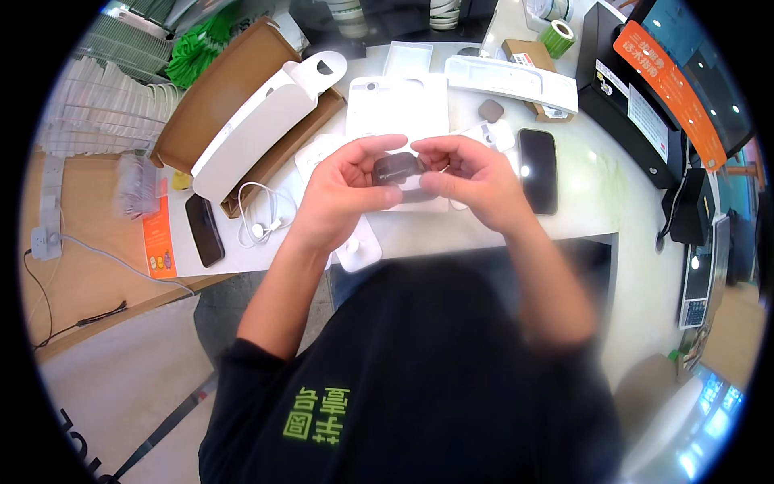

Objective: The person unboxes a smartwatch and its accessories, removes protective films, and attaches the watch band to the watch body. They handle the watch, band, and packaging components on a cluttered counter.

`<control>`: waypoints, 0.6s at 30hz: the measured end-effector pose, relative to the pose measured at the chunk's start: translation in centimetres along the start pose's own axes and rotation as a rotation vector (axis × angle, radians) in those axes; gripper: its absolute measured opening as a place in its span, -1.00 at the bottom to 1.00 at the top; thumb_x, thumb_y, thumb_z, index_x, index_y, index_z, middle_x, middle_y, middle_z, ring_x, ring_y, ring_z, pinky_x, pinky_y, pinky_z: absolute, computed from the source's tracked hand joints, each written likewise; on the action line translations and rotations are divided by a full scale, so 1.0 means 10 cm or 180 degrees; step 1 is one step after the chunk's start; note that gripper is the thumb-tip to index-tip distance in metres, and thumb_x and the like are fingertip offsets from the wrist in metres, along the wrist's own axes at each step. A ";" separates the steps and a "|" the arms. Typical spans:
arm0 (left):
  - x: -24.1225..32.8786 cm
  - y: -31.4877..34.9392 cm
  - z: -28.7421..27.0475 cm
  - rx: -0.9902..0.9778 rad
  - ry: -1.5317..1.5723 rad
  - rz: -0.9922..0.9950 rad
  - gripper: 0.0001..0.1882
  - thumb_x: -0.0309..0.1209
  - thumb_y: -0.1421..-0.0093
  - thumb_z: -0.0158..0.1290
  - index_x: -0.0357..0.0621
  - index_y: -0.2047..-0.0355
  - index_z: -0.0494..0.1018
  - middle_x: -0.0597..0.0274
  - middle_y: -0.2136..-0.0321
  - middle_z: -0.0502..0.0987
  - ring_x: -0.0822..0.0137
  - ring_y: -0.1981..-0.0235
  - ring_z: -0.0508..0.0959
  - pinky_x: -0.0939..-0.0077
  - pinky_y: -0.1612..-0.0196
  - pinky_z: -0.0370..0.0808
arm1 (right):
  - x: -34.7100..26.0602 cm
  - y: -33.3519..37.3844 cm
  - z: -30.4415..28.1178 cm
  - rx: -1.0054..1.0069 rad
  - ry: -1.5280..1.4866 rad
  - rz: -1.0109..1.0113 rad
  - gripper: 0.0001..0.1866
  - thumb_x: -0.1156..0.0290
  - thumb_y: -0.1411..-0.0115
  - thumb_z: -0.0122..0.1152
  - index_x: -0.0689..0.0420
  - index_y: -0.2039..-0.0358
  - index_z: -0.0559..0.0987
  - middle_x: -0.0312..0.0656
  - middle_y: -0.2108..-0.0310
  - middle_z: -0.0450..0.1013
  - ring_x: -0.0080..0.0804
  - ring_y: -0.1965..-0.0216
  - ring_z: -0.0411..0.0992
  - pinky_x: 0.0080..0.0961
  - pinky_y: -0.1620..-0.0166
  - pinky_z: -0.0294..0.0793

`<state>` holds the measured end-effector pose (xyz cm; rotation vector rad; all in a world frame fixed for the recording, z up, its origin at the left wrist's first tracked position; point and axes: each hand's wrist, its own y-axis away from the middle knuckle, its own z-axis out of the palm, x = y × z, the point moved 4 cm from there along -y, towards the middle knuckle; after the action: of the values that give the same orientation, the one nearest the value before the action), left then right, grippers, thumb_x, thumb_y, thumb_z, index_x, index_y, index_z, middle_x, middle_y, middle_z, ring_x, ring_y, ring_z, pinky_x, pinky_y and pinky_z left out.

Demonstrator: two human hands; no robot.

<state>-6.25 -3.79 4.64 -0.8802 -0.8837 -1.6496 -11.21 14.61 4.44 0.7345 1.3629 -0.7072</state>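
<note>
Between my two hands, above the counter, is a small dark device with a rounded rectangular shape [397, 168]; its exact kind is hard to make out. My left hand [332, 189] grips its left side between thumb and fingers. At its right end, my right hand [476, 179] pinches the edge with thumb and fingertips. Behind them lies a flat white box [399, 105], partly covered by my hands. A white cable with a round puck [260, 229] is coiled to the left of my left hand. Right of my right hand lies a dark phone [538, 172].
An open brown carton [226, 60] and a long white box [254, 133] stand at the left, near another phone [205, 231]. Beyond my hands lie a long white tray [512, 83] and a small brown rounded square [490, 110]. A black monitor-like unit [625, 97] borders the right.
</note>
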 end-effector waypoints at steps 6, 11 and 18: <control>-0.01 -0.10 -0.11 0.0034 -0.1737 0.0319 -0.38 -0.73 -0.05 0.16 -0.29 -0.18 0.41 0.18 0.11 0.59 0.38 0.06 0.55 0.41 -0.09 0.46 | 0.09 0.02 -0.04 -0.0008 0.1534 -0.0798 -0.60 0.52 -0.12 0.26 0.12 -0.01 0.54 -0.20 0.13 0.50 -0.28 0.10 0.44 -0.41 0.07 0.48; -0.07 -0.17 -0.13 0.0100 -0.2519 0.0513 -0.42 -0.70 -0.07 0.13 -0.17 -0.16 0.47 0.23 0.13 0.60 0.40 0.06 0.56 0.40 -0.11 0.44 | 0.27 0.01 -0.08 0.0218 0.1559 -0.0492 -0.69 0.56 -0.12 0.23 0.14 0.09 0.51 -0.19 0.14 0.49 -0.28 0.09 0.45 -0.39 0.06 0.48; -0.08 -0.15 -0.10 0.0207 -0.2715 0.0655 -0.41 -0.70 -0.07 0.14 -0.15 -0.17 0.47 0.24 0.13 0.60 0.38 0.05 0.56 0.41 -0.15 0.42 | 0.35 -0.04 -0.09 0.0455 0.1113 -0.0509 -0.70 0.63 -0.14 0.14 0.16 0.08 0.50 -0.16 0.14 0.51 -0.28 0.17 0.49 -0.41 0.07 0.51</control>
<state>-7.65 -4.03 3.30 -1.6116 -1.3429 -1.0333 -11.83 15.06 0.90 0.8997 1.7162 -0.8359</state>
